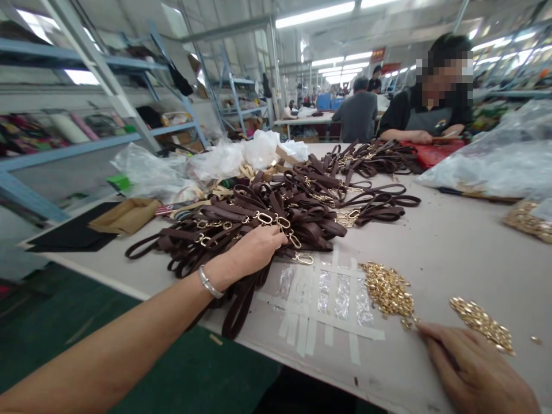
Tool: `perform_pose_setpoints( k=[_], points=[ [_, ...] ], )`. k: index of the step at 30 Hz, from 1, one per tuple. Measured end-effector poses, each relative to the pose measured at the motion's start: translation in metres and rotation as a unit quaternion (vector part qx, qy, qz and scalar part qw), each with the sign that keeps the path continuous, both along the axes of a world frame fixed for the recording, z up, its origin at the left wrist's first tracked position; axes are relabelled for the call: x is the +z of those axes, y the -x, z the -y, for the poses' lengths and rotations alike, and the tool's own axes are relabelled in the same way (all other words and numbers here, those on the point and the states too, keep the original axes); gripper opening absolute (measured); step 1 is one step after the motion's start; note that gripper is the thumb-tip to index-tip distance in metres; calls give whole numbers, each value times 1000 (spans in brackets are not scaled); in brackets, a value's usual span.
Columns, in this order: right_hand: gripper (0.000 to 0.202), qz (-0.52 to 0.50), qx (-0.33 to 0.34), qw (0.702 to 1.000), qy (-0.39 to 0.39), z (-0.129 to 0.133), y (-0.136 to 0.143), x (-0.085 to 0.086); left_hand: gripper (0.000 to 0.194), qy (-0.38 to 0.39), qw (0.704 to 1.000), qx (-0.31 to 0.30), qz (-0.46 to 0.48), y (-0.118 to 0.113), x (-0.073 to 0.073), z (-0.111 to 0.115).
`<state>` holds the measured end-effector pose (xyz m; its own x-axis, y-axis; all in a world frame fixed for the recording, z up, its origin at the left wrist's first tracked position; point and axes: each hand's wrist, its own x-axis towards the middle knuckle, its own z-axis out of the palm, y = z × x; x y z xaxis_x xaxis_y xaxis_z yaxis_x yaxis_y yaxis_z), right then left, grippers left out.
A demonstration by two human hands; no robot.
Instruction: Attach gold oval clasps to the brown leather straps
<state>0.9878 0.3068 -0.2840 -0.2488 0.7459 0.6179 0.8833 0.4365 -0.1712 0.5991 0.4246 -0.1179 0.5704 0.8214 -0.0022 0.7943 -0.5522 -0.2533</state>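
A large heap of dark brown straps [241, 213] with gold clasps lies across the middle of the table. My left hand [254, 250], with a silver bangle at the wrist, reaches over the heap, its fingers closed at a strap end beside gold oval rings [294, 240]. At the lower right, my right hand [470, 362] has thumb and forefinger together at the edge of a pile of small gold metal pieces [388, 289]; what they pinch, if anything, is too small to name. Another gold pile [483, 323] lies just beyond that hand.
Tape strips [319, 319] with clear packets mark the table [444, 247]. Plastic bags [495, 155] stand at the right, more plastic [254, 150] behind the heap. A brown paper piece [125, 216] lies left. A person [431, 109] works across the table.
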Motion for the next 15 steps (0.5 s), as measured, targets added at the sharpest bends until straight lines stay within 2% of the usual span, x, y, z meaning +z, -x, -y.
perform_pose_setpoints(
  k=[3, 6, 9, 13, 15],
  points=[
    [31, -3, 27, 1000, 16, 10, -2, -3, 32, 32, 999, -18, 11, -7, 2, 19],
    [25, -32, 33, 997, 56, 22, 0, 1, 31, 70, 997, -24, 10, -10, -2, 39],
    [21, -71, -5, 995, 74, 33, 2, 9, 28, 93, 995, -28, 6, -9, -11, 52],
    [20, -120, -86, 986, 75, 43, -1, 19, 24, 60, 997, -20, 35, -13, -19, 55],
    [18, -138, -104, 982, 83, 46, -2, 23, 26, 43, 998, 1, 41, -20, -20, 51]
  ],
)
